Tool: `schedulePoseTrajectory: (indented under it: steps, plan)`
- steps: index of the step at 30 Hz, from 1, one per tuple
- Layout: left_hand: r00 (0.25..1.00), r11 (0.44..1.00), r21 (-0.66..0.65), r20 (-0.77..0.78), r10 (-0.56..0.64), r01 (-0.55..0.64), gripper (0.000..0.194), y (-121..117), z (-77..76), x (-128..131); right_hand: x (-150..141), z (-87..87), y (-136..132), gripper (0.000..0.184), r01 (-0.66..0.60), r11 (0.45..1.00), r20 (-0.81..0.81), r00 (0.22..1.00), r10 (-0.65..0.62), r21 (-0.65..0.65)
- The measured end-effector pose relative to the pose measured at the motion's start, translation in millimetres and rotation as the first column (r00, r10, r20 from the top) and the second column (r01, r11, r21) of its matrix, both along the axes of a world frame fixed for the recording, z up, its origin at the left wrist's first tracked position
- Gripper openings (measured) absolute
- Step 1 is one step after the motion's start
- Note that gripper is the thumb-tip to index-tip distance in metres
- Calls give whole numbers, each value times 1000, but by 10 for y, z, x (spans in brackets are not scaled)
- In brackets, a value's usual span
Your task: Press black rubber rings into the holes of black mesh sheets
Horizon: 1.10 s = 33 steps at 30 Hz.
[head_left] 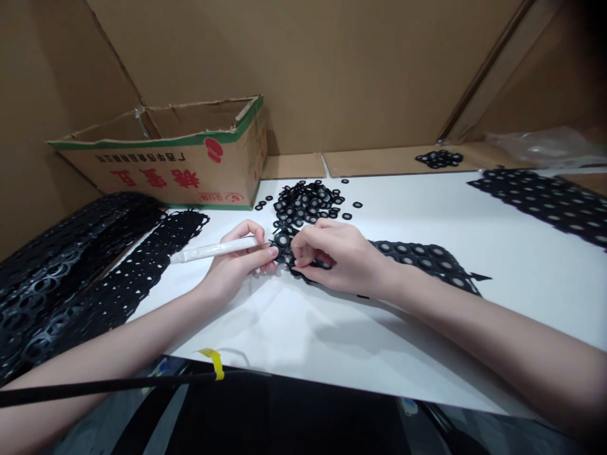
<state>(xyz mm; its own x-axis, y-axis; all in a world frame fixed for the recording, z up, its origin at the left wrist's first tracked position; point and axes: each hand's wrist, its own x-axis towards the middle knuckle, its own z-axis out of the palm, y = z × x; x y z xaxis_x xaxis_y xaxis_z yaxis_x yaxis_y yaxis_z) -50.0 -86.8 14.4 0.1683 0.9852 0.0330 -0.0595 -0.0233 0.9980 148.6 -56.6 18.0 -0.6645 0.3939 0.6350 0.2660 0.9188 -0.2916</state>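
Observation:
My left hand (pixel 239 258) is closed around a white pen-like tool (pixel 208 249), whose thin dark tip points right. Its thumb and fingers also press at the left end of a black sheet of rings (pixel 422 256). Bent over that same end, my right hand (pixel 339 253) has its fingers curled and pinched on the sheet; the exact spot they grip is partly hidden. The sheet runs to the right beneath my right wrist, its round pieces still joined in rows. Just beyond both hands lies a pile of loose black rings (pixel 308 201).
A cardboard box (pixel 190 170) stands at the back left. Black perforated leftover webbing (pixel 137 272) is heaped along the left. Another ring sheet (pixel 545 199) lies at right, with a small ring pile (pixel 439 158) behind. A black cable (pixel 118 383) crosses the front of the white tabletop (pixel 379 347).

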Motion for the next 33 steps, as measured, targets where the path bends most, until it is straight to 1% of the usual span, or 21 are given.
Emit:
schedulePoseTrajectory:
  steps: [16,24,33]
  plan:
    - [999,999,26,-17,36,-36,28,6,-39,-6,18,89,-50,25,-29,995,11,1000,30,-94]
    - [999,998,38,-18,45,-45,27,1,-32,-2,39,97,-50,25,-17,999,35,999,19,-49]
    - [998,997,51,-27,63,-62,27,2,-26,0,56,157,-55,25,-27,998,73,997,31,-59]
